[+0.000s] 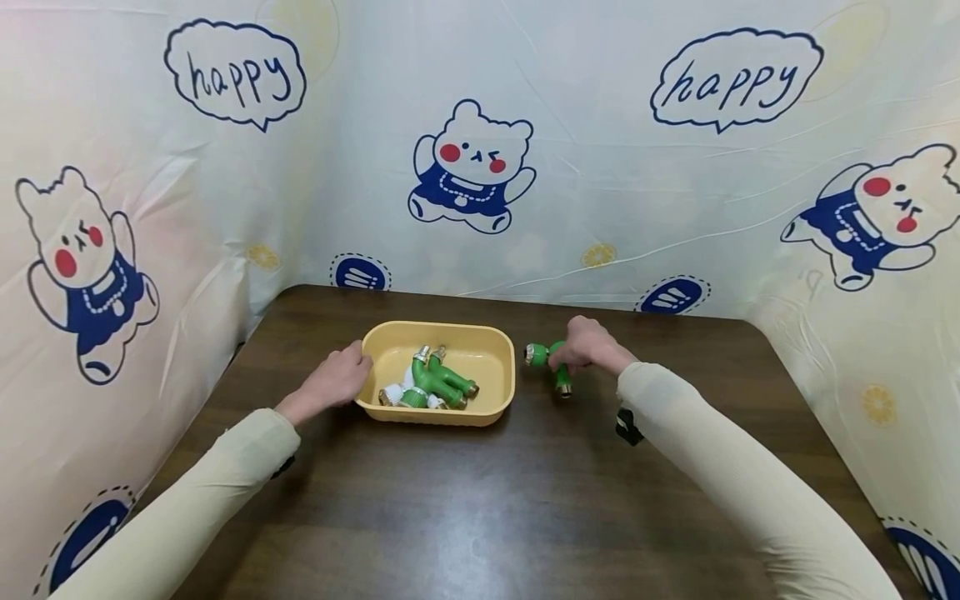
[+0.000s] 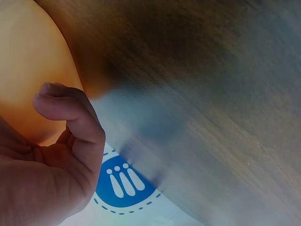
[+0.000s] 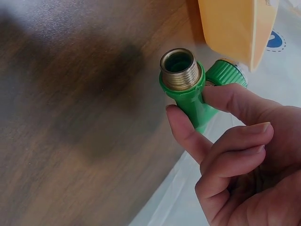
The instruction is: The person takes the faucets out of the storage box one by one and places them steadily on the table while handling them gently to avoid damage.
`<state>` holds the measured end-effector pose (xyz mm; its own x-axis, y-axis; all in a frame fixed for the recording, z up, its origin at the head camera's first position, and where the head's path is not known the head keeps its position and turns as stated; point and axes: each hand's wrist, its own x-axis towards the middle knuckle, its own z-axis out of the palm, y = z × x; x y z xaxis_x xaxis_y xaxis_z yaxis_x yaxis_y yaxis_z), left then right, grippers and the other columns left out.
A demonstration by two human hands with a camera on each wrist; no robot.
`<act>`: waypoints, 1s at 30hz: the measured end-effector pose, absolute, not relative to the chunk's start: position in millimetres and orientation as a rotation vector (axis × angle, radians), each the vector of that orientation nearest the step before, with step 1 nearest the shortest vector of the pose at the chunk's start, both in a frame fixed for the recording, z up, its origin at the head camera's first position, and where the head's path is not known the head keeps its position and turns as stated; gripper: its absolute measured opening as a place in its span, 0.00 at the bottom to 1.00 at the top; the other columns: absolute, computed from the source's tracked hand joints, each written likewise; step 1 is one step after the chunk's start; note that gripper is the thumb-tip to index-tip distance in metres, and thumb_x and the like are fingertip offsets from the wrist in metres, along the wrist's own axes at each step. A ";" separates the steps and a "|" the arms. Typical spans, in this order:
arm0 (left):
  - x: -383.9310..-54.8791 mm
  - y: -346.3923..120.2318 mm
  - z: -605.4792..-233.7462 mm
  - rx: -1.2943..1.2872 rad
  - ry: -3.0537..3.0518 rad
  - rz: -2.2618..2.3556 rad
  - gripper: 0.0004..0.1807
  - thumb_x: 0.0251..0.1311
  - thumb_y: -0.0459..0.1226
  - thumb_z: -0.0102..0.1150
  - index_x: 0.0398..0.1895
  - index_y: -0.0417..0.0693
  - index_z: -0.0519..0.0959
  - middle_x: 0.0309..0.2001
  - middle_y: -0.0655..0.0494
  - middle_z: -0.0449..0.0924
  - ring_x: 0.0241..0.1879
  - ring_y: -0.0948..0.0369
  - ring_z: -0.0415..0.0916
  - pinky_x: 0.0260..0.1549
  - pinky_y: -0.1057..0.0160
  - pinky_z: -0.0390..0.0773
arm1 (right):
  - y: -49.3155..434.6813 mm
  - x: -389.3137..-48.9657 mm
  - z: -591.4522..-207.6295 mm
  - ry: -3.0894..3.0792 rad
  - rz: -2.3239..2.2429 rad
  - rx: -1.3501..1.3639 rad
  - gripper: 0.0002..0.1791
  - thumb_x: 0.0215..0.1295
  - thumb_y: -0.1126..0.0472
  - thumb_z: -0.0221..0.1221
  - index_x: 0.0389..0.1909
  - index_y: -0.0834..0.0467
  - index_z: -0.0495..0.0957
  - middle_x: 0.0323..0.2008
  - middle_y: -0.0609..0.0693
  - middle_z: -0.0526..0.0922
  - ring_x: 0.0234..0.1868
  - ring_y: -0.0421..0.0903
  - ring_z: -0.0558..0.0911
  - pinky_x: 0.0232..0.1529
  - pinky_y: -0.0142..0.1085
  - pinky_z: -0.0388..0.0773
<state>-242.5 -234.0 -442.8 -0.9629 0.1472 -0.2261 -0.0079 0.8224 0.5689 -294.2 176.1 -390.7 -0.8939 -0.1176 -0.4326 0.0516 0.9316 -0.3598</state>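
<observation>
My left hand (image 1: 337, 377) holds the left rim of a yellow plastic basin (image 1: 489, 367). In the left wrist view its fingers (image 2: 70, 110) bend over the basin's edge. To the basin's right, my right hand (image 1: 588, 343) pinches a green branched pipe fitting (image 1: 563, 382) between thumb and forefinger. The right wrist view shows the fitting (image 3: 190, 103) with an open brass threaded end and a ribbed green collar on its branch. Inside the basin, several green and white pipe fittings (image 1: 431, 382) with metal ends lie in a heap.
The dark wooden table (image 1: 480, 500) carries the basin near its far edge. A pale curtain (image 1: 600, 183) printed with cartoon bears hangs behind the table and along both sides. A small black device (image 1: 628, 427) sits at my right wrist.
</observation>
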 end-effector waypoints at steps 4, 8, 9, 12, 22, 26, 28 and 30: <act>-242.3 -233.7 -442.1 0.100 2.749 0.858 0.21 0.82 0.39 0.31 0.60 0.30 0.65 0.27 0.45 0.74 0.19 0.55 0.74 0.19 0.59 0.77 | 176.8 -291.0 -391.5 2.632 -0.512 -0.047 0.12 0.61 0.58 0.72 0.26 0.63 0.86 0.32 0.60 0.90 0.15 0.39 0.74 0.22 0.32 0.75; -241.9 -233.2 -443.0 0.094 2.753 0.860 0.20 0.82 0.39 0.32 0.59 0.30 0.66 0.28 0.45 0.74 0.20 0.55 0.74 0.19 0.59 0.77 | 177.9 -290.1 -393.3 2.628 -0.514 -0.033 0.12 0.61 0.58 0.72 0.28 0.64 0.86 0.32 0.61 0.90 0.16 0.40 0.76 0.19 0.30 0.73; -241.7 -233.1 -443.0 0.093 2.752 0.861 0.20 0.82 0.39 0.32 0.59 0.30 0.66 0.28 0.45 0.74 0.20 0.55 0.74 0.19 0.59 0.77 | 178.1 -290.3 -393.6 2.627 -0.514 -0.025 0.12 0.61 0.58 0.72 0.28 0.64 0.86 0.32 0.61 0.90 0.16 0.40 0.76 0.20 0.30 0.73; -241.8 -233.3 -443.9 0.081 2.747 0.855 0.20 0.82 0.39 0.32 0.60 0.30 0.65 0.28 0.45 0.74 0.20 0.55 0.74 0.20 0.59 0.77 | 179.3 -290.8 -395.0 2.628 -0.517 -0.022 0.12 0.61 0.58 0.72 0.29 0.64 0.85 0.31 0.60 0.90 0.19 0.42 0.80 0.21 0.32 0.75; -243.1 -233.5 -442.8 0.074 2.744 0.849 0.20 0.82 0.39 0.31 0.60 0.30 0.65 0.28 0.44 0.74 0.20 0.54 0.75 0.19 0.59 0.77 | 181.8 -292.4 -400.4 2.639 -0.523 -0.013 0.12 0.60 0.58 0.73 0.25 0.62 0.85 0.27 0.57 0.89 0.23 0.47 0.84 0.32 0.42 0.83; -243.0 -233.4 -443.0 0.074 2.750 0.848 0.20 0.82 0.39 0.31 0.60 0.30 0.65 0.28 0.45 0.74 0.20 0.55 0.75 0.19 0.59 0.77 | 183.0 -292.9 -401.7 2.643 -0.526 -0.009 0.12 0.60 0.58 0.73 0.26 0.62 0.85 0.27 0.57 0.89 0.25 0.48 0.86 0.29 0.40 0.82; -242.8 -233.3 -443.8 0.080 2.754 0.849 0.20 0.82 0.39 0.31 0.60 0.30 0.65 0.28 0.45 0.74 0.20 0.55 0.75 0.19 0.60 0.77 | 183.8 -293.2 -402.4 2.640 -0.530 -0.008 0.12 0.60 0.58 0.73 0.27 0.63 0.84 0.27 0.57 0.89 0.26 0.49 0.87 0.27 0.38 0.80; -242.2 -232.9 -444.0 0.088 2.758 0.854 0.20 0.82 0.39 0.32 0.59 0.30 0.66 0.28 0.45 0.74 0.20 0.55 0.74 0.19 0.60 0.77 | 184.4 -293.2 -402.7 2.635 -0.530 0.000 0.12 0.60 0.57 0.73 0.28 0.63 0.84 0.27 0.57 0.89 0.27 0.49 0.87 0.25 0.36 0.79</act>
